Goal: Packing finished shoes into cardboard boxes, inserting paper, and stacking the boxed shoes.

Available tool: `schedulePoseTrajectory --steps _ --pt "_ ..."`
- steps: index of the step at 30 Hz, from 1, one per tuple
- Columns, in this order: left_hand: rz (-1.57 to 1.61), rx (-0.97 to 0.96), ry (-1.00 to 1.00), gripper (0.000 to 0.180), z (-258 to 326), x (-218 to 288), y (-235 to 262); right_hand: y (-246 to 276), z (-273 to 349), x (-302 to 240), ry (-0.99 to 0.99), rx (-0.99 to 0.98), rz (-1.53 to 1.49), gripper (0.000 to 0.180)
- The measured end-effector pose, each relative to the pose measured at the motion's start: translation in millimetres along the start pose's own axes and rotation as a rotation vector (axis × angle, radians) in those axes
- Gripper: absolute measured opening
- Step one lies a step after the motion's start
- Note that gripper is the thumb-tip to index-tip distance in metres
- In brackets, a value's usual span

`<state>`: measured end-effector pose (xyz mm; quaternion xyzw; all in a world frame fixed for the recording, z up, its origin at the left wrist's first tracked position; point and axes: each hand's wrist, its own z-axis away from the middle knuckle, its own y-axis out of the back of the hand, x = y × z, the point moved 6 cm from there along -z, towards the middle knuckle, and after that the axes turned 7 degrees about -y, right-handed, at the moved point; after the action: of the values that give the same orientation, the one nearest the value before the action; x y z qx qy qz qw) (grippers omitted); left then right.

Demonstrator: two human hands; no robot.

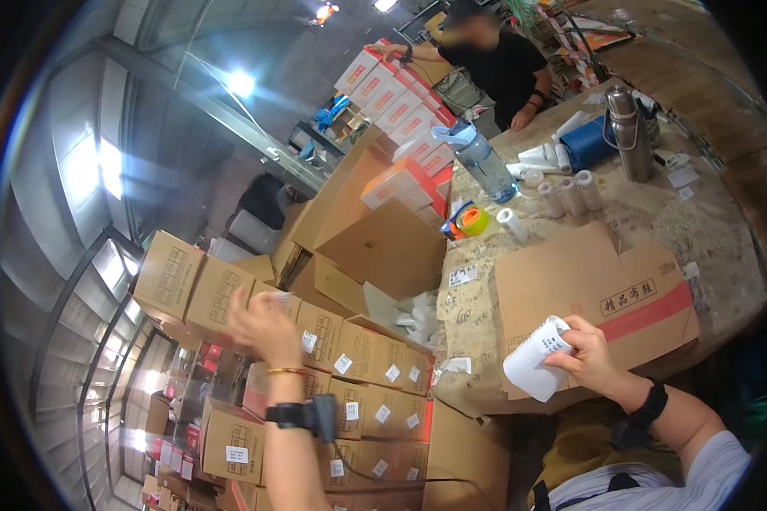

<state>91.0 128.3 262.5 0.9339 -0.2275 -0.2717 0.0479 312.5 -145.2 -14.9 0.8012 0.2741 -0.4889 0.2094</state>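
My right hand (595, 356) grips a roll of white labels (533, 364), its loose end hanging down over the front of the table. My left hand (266, 328) is stretched out to the left, at the top row of stacked brown cartons (217, 289). Its fingers are apart and lie against or just in front of a carton. A small white patch, seemingly a label (279, 296), shows beside those fingers; whether they touch it I cannot tell. Other cartons in the stack carry white labels (343, 364) on their faces.
A flattened carton (562, 294) lies on the worn table (477, 324). Around it stand a water bottle (486, 162), a steel flask (629, 140), tape rolls (472, 221) and several small white rolls (571, 194). A person (503, 68) stands beyond, touching stacked white-and-red boxes (392, 94). A large open carton (383, 247) stands between.
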Motion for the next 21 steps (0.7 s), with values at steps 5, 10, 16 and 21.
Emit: schedulePoseTrajectory --steps 5,10,16,21 --pt "-0.335 -0.357 0.320 0.031 -22.5 -99.1 3.5 -4.0 5.0 8.8 -0.008 -0.051 0.048 0.033" --pt "-0.374 -0.043 0.206 0.070 -16.4 -65.6 12.7 -11.5 8.4 2.5 0.007 -0.063 0.022 0.033" --pt "0.893 -0.371 -0.331 0.048 5.5 123.1 28.8 -28.4 -9.0 -35.7 0.149 -0.124 0.037 0.037" --pt "1.486 -0.639 -0.205 0.035 50.7 217.0 66.8 -26.4 -13.5 -73.7 0.414 -0.044 0.129 0.040"
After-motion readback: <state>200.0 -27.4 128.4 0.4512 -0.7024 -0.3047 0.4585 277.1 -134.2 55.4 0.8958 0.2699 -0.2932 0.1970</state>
